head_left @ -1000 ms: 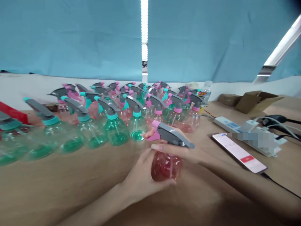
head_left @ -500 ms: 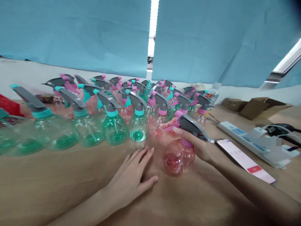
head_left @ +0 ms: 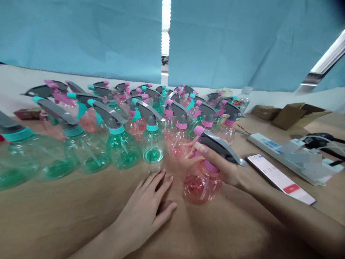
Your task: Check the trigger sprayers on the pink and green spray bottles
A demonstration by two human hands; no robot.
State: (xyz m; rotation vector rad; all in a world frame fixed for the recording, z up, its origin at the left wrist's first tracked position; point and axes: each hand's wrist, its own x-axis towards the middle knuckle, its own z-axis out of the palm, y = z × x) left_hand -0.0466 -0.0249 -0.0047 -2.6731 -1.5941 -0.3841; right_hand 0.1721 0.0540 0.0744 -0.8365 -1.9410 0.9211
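Gripping the pink spray bottle [head_left: 201,184] at its neck, my right hand [head_left: 225,168] is closed under the grey trigger head, forefinger laid over the top. The bottle leans at the near right edge of the crowd of spray bottles [head_left: 118,118]; I cannot tell whether its base touches the table [head_left: 54,219]. My left hand [head_left: 147,212] lies flat, fingers spread, holding nothing, just left of it. A phone [head_left: 280,178] lies to the right.

The spray bottle [head_left: 202,184] is before the bottle rows [head_left: 121,144], with the phone [head_left: 280,178] to its right.
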